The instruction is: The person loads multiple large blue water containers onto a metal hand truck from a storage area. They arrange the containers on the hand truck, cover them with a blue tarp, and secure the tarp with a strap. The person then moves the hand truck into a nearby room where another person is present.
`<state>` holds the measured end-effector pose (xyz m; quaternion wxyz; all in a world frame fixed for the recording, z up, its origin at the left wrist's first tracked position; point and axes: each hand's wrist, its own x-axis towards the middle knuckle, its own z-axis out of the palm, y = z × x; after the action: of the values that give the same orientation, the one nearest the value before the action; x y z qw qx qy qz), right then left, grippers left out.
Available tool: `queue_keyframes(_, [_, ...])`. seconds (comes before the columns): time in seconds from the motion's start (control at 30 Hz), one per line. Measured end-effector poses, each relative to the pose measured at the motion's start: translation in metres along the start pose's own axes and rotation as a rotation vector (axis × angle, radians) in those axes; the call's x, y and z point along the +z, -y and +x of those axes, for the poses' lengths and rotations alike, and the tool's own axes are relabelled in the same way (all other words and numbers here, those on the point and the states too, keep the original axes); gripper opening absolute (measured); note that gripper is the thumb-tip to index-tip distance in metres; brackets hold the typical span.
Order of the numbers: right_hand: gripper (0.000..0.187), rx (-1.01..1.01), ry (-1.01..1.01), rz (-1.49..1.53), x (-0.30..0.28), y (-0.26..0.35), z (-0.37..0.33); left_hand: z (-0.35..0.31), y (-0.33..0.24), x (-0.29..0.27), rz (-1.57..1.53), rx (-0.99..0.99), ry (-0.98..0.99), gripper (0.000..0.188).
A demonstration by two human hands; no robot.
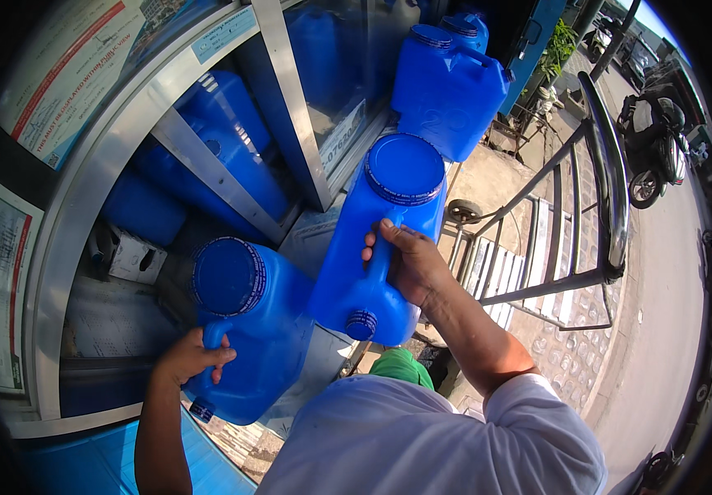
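Observation:
My left hand [195, 356] is wrapped round the handle of a blue water jug [277, 355], which has a wide round lid and a small capped spout near my wrist. To its right, my right hand [408, 262] grips the handle of a second blue water jug [347, 256]. This one also carries a wide blue lid at its far end and a small capped spout at its near end. Both jugs are close to each other in front of my body. Whether either rests on the surface beneath cannot be made out.
More blue jugs [446, 103] stand ahead by the glass. On the left is a metal-framed glass front [290, 107], with blue containers [216, 157] behind it. A metal-framed cart [529, 264] stands to the right. A motorcycle [653, 148] is parked along the road beyond.

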<state>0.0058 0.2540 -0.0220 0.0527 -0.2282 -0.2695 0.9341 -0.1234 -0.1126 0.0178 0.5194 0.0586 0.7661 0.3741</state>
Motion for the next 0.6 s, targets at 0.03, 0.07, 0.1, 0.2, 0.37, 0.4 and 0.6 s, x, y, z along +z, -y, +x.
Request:
queue_keyframes(0.03, [0.016, -0.015, 0.016, -0.025, -0.003, 0.012, 0.008, 0.003, -0.004, 0.001, 0.007, 0.004, 0.017, 0.022])
queue_keyframes(0.07, [0.016, -0.019, -0.006, -0.066, -0.006, 0.024, 0.019, 0.006, -0.007, 0.002, 0.009, 0.015, 0.024, 0.022])
queue_keyframes(0.1, [0.017, -0.020, 0.016, -0.092, -0.009, 0.037, 0.030, 0.009, -0.010, 0.004, 0.006, 0.028, 0.033, 0.023])
queue_keyframes(0.2, [0.018, -0.002, -0.042, -0.212, -0.019, 0.083, 0.067, 0.014, -0.016, 0.009, 0.008, 0.067, 0.036, 0.023])
queue_keyframes(0.37, [0.026, -0.022, -0.033, -0.612, -0.045, 0.171, 0.132, 0.025, -0.028, 0.019, -0.069, 0.037, 0.041, 0.018])
queue_keyframes(0.4, [0.021, -0.019, -0.078, -0.723, -0.046, 0.189, 0.148, 0.028, -0.031, 0.021, -0.081, 0.041, 0.040, 0.019])
queue_keyframes(0.6, [0.031, -0.166, -0.372, -1.872, -0.030, 0.244, 0.224, 0.063, -0.067, 0.041, -0.196, 0.073, 0.072, 0.033])
